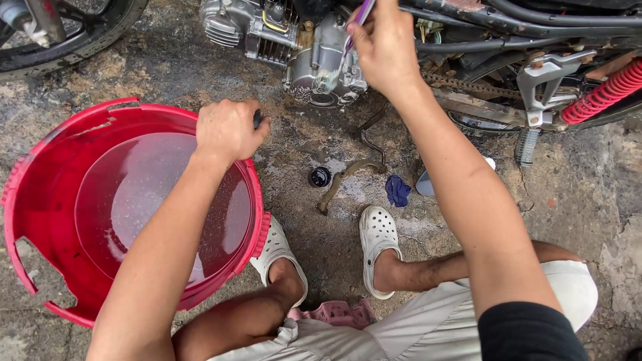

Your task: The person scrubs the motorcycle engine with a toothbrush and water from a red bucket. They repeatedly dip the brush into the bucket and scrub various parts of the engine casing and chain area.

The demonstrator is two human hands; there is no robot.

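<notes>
My right hand [384, 50] is closed around a small brush with a purple handle [362, 12], its bristled end against the grey motorcycle engine [314, 57]. My left hand [227, 128] is a fist over the far rim of a red bucket [40, 220] and grips a small dark object that pokes out by the thumb; I cannot tell what it is. The bucket holds soapy water [134, 200].
The motorcycle spans the top: front tyre [80, 40] at left, chain [468, 85], footpeg [527, 146] and red shock spring [605, 90] at right. On the wet concrete lie a black cap [319, 176], a bent metal lever [348, 177] and a blue rag [398, 190]. My white clogs [378, 234] stand below.
</notes>
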